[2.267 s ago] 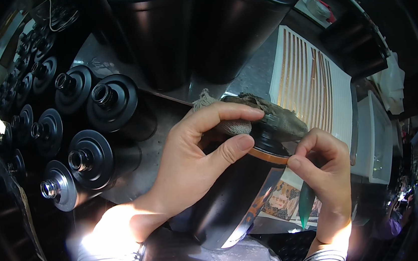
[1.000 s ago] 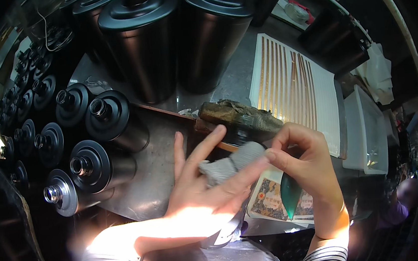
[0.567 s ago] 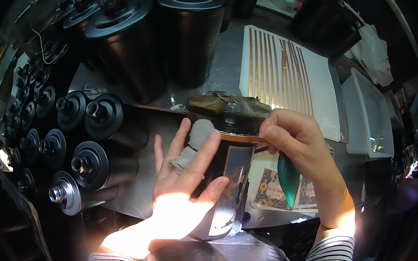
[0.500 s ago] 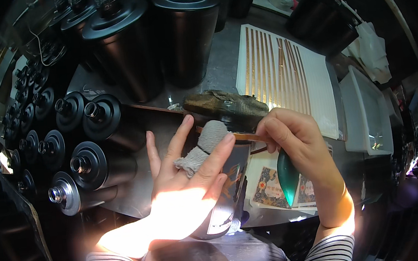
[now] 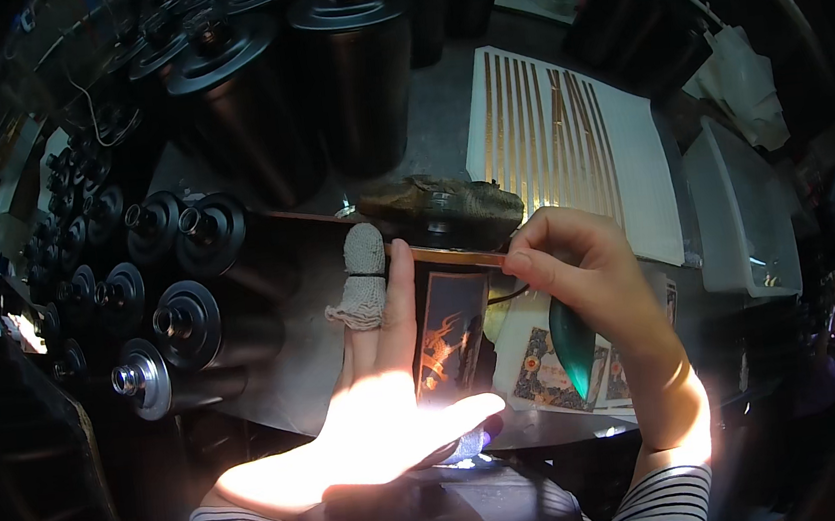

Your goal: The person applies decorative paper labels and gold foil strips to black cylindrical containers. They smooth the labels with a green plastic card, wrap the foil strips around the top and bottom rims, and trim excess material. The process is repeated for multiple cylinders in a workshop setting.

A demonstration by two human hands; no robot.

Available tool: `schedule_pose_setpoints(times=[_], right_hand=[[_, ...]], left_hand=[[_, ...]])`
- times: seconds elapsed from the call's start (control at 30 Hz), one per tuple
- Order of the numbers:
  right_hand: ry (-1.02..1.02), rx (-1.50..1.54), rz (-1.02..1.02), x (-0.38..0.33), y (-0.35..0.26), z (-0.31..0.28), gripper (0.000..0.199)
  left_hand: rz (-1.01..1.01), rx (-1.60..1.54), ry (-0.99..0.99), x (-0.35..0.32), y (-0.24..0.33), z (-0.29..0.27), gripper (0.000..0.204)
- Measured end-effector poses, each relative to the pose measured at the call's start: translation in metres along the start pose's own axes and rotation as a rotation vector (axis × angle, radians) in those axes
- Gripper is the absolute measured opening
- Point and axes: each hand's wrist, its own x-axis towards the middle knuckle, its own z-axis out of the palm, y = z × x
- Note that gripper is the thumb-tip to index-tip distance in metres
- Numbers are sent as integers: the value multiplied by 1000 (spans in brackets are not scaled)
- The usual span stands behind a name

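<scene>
A black canister (image 5: 449, 328) with a picture label lies on its side in front of me. My left hand (image 5: 391, 404) rests flat against it, fingers stretched and apart, one finger in a knitted cover (image 5: 364, 276). A thin gold strip (image 5: 457, 255) runs along the canister's shoulder. My right hand (image 5: 579, 265) pinches the strip's right end between thumb and forefinger. A dark green pointed tool (image 5: 574, 346) hangs from the same hand. A grey-brown cloth (image 5: 443, 208) lies bunched over the canister's far end.
A white sheet with several gold strips (image 5: 567, 146) lies behind my right hand, and a white box (image 5: 745, 219) stands at the right. Tall black canisters (image 5: 359, 65) stand at the back. More canisters (image 5: 192, 322) lie in rows on the left. Picture labels (image 5: 549, 368) lie under my right wrist.
My left hand has gone from curled over the canister's top to flat with its fingers stretched along the side. My right hand stays pinched on the gold strip.
</scene>
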Motion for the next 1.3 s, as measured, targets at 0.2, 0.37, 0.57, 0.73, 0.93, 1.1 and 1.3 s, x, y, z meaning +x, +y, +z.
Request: schedule_pose_setpoints(times=[0.2,0.37,0.57,0.73,0.93,1.1,1.3], right_hand=[[8,-20,6,0,-1,1,16],[25,18,37,-5,3,-10,19],[34,22,37,-8,2,-12,24],[101,71,55,-12,8,-10,17],[66,57,-18,-3,6,-1,15],[106,43,38,-10,15,-10,14],[117,91,82,-17,17,-16,19]], left_hand=[[35,-227,60,4,-32,-4,93],[339,388,81,14,-13,-10,68],[407,695,-158,24,12,-4,56],[213,104,-24,19,-2,-12,76],[-72,-594,-41,14,-37,-2,102],[261,205,64,10,-16,-12,70],[407,769,-109,23,6,-1,54]])
